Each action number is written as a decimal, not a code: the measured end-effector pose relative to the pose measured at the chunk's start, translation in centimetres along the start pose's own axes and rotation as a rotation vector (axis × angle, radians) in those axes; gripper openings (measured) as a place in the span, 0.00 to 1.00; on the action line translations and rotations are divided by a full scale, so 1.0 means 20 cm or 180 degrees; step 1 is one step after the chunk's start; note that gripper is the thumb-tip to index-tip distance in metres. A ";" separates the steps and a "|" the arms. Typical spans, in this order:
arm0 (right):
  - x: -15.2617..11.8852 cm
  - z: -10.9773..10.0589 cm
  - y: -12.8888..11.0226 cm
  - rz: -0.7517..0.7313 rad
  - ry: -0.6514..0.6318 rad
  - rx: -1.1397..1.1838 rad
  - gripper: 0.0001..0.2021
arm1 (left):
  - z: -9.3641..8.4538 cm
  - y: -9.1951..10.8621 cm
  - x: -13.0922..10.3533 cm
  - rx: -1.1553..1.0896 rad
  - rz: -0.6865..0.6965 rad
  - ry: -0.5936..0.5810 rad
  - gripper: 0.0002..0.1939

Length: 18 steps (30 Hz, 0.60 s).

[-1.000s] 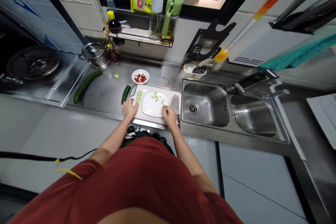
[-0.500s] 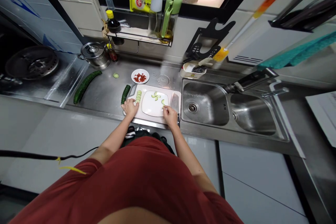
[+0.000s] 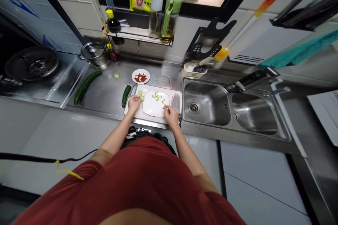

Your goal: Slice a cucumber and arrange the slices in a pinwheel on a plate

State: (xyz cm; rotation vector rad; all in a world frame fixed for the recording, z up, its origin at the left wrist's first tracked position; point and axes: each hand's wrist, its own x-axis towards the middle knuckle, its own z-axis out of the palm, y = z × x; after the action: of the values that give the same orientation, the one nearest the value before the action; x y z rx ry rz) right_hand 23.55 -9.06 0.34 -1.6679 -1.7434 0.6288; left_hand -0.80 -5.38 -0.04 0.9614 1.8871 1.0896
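My left hand (image 3: 134, 104) is closed in a pinch on a round cucumber slice (image 3: 142, 98), just left of the white plate (image 3: 153, 107). A few more slices (image 3: 139, 92) lie beyond its fingertips on the pale cutting board (image 3: 136, 115). My right hand (image 3: 171, 116) is pinched at the plate's right edge, its fingertips on a small piece of cucumber (image 3: 164, 105) that is partly hidden. Several thin cucumber pieces (image 3: 156, 96) form a pinwheel near the plate's far side. A knife (image 3: 175, 101) rests on the board right of the plate.
Left of the board lies a cut cucumber (image 3: 126, 95), with a whole cucumber (image 3: 86, 87) farther left. A small plate of chopped red pieces (image 3: 141, 76) stands behind the board. The double sink (image 3: 207, 103) is at the right, a lidded pot (image 3: 95, 55) at the back left.
My left hand has lifted from the row of cucumber slices and moved slightly right and away from me, now with a slice in its fingers. My right hand has stayed almost still.
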 end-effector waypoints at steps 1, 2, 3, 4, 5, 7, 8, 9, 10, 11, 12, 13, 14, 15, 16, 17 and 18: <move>0.01 0.00 -0.02 -0.0013 0.0024 0.0036 0.18 | 0.00 0.04 0.00 -0.0466 -0.0001 -0.0136 0.13; 0.02 -0.01 -0.04 -0.0037 0.0062 0.0090 0.17 | 0.01 0.09 0.00 -0.0832 0.0031 -0.0260 0.14; 0.04 -0.02 -0.06 -0.0068 0.0111 0.0164 0.17 | 0.01 0.15 -0.01 -0.1081 0.0064 -0.0398 0.15; 0.06 -0.03 -0.09 -0.0105 0.0174 0.0265 0.16 | 0.01 0.20 -0.03 -0.1251 0.0107 -0.0511 0.16; 0.08 -0.05 -0.13 -0.0146 0.0240 0.0396 0.16 | 0.00 0.26 -0.05 -0.1352 0.0151 -0.0617 0.17; 0.13 -0.08 -0.21 -0.0180 0.0327 0.0658 0.15 | -0.01 0.37 -0.09 -0.1459 0.0254 -0.0777 0.16; 0.16 -0.11 -0.26 -0.0171 0.0367 0.0805 0.15 | -0.02 0.42 -0.11 -0.1482 0.0320 -0.0863 0.17; 0.18 -0.13 -0.31 -0.0162 0.0325 0.0977 0.16 | -0.02 0.47 -0.13 -0.1490 0.0389 -0.0943 0.16; 0.20 -0.15 -0.35 -0.0147 0.0237 0.1166 0.17 | -0.03 0.50 -0.16 -0.1479 0.0460 -0.1031 0.16; 0.22 -0.18 -0.40 -0.0143 0.0139 0.1362 0.18 | -0.04 0.54 -0.18 -0.1469 0.0545 -0.1095 0.16; 0.23 -0.20 -0.44 -0.0141 0.0038 0.1540 0.18 | -0.05 0.57 -0.20 -0.1454 0.0617 -0.1130 0.16; 0.24 -0.22 -0.48 -0.0153 -0.0024 0.1681 0.18 | -0.06 0.59 -0.22 -0.1437 0.0685 -0.1161 0.16; 0.25 -0.24 -0.52 -0.0173 -0.0047 0.1793 0.17 | -0.06 0.61 -0.24 -0.1409 0.0748 -0.1195 0.16; 0.25 -0.25 -0.55 -0.0191 -0.0055 0.1877 0.15 | -0.07 0.63 -0.25 -0.1369 0.0813 -0.1199 0.15; 0.25 -0.26 -0.57 -0.0207 -0.0078 0.1937 0.14 | -0.07 0.65 -0.27 -0.1309 0.0880 -0.1192 0.15; 0.25 -0.27 -0.60 -0.0226 -0.0115 0.1982 0.13 | -0.07 0.66 -0.28 -0.1247 0.0949 -0.1174 0.15; 0.24 -0.28 -0.62 -0.0239 -0.0146 0.2020 0.12 | -0.08 0.67 -0.29 -0.1185 0.1017 -0.1153 0.15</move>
State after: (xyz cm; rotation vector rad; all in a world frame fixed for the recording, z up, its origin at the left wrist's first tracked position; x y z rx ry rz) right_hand 19.18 -5.70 13.61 -1.1460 -1.4189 1.0577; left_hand 3.56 -6.10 13.93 1.1703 1.2135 1.2931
